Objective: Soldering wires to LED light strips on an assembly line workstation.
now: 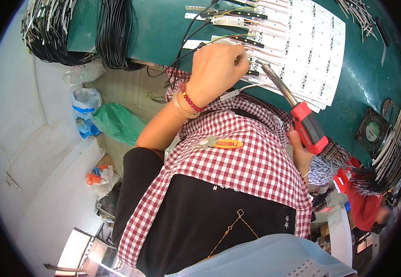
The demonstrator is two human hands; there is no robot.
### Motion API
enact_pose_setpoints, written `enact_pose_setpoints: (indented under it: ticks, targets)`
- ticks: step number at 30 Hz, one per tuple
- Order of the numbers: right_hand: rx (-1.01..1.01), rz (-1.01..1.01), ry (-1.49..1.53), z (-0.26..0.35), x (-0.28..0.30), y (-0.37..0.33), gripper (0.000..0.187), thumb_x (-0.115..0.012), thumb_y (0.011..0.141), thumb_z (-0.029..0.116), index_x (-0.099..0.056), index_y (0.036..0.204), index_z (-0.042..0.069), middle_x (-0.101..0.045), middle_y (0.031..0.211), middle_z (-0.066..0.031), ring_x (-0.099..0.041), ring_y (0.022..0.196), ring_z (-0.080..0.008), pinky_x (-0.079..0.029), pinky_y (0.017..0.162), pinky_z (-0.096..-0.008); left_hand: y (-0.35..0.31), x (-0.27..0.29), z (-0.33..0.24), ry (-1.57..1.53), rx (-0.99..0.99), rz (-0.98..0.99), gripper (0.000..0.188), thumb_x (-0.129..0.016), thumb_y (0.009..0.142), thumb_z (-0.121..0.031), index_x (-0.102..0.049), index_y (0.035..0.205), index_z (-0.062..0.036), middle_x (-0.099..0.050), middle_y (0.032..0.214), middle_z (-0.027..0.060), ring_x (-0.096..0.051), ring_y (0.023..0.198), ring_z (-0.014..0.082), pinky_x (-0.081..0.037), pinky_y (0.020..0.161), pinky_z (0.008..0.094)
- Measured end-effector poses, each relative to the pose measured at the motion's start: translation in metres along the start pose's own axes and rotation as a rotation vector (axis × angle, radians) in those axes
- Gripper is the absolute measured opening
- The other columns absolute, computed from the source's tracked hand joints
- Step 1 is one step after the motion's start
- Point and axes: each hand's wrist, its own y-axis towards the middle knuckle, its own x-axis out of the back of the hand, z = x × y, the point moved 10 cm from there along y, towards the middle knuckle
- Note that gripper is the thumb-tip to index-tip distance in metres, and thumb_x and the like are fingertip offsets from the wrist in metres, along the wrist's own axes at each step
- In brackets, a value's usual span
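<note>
My left hand is curled closed over the near edge of the green table. Its fingertips, and whatever they pinch, are hidden behind the back of the hand. Around it lie narrow black circuit strips with thin coloured wires, and black cables run down past the wrist. My right hand grips a soldering iron by its red and black handle. The iron's metal tip points up and left, close beside my left fingers. Beneath the tip spread white perforated board panels in overlapping sheets.
Bundles of black cable hang over the table edge at left. A black square fan and a thick bundle of grey wires lie at right. A green plastic bag sits below the table, beside the white wall.
</note>
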Motion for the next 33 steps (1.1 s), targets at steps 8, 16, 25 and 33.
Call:
enact_pose_setpoints:
  ticks: [8, 16, 25, 33]
  targets:
    - [0.021, 0.023, -0.089, 0.001, -0.002, 0.000, 0.018, -0.071, 0.074, 0.009, -0.059, 0.085, 0.001, -0.057, 0.076, -0.0037, -0.053, 0.067, -0.0102, -0.043, 0.062, -0.0232, 0.000, 0.000, 0.000, 0.001, -0.013, -0.013, 0.010, -0.059, 0.069, -0.015, -0.062, 0.065, -0.0070, -0.059, 0.059, 0.0114, -0.058, 0.055, 0.0297, -0.045, 0.049, 0.0386]
    - [-0.047, 0.028, 0.027, -0.009, 0.005, -0.007, 0.022, -0.069, 0.078, 0.007, -0.062, 0.097, 0.000, -0.062, 0.088, -0.0046, -0.058, 0.078, -0.0117, -0.048, 0.070, -0.0268, -0.002, -0.005, 0.005, 0.049, 0.037, 0.028, 0.009, -0.059, 0.069, -0.015, -0.063, 0.067, -0.0065, -0.061, 0.064, 0.0101, -0.059, 0.057, 0.0279, -0.045, 0.052, 0.0349]
    - [-0.091, 0.074, -0.044, -0.018, 0.004, -0.007, 0.020, -0.069, 0.078, 0.007, -0.063, 0.096, 0.001, -0.063, 0.088, -0.0047, -0.058, 0.077, -0.0113, -0.048, 0.069, -0.0253, -0.004, -0.004, 0.002, 0.060, 0.041, 0.015, 0.009, -0.060, 0.070, -0.015, -0.062, 0.068, -0.0067, -0.061, 0.065, 0.0094, -0.059, 0.058, 0.0277, -0.045, 0.052, 0.0354]
    - [-0.105, 0.017, 0.174, -0.022, 0.007, -0.009, 0.022, -0.069, 0.078, 0.006, -0.061, 0.098, 0.000, -0.062, 0.086, -0.0029, -0.056, 0.074, -0.0103, -0.047, 0.066, -0.0250, -0.007, -0.003, 0.000, 0.053, 0.012, -0.028, 0.006, -0.061, 0.070, -0.013, -0.059, 0.068, -0.0076, -0.061, 0.066, 0.0077, -0.059, 0.062, 0.0258, -0.045, 0.054, 0.0350]
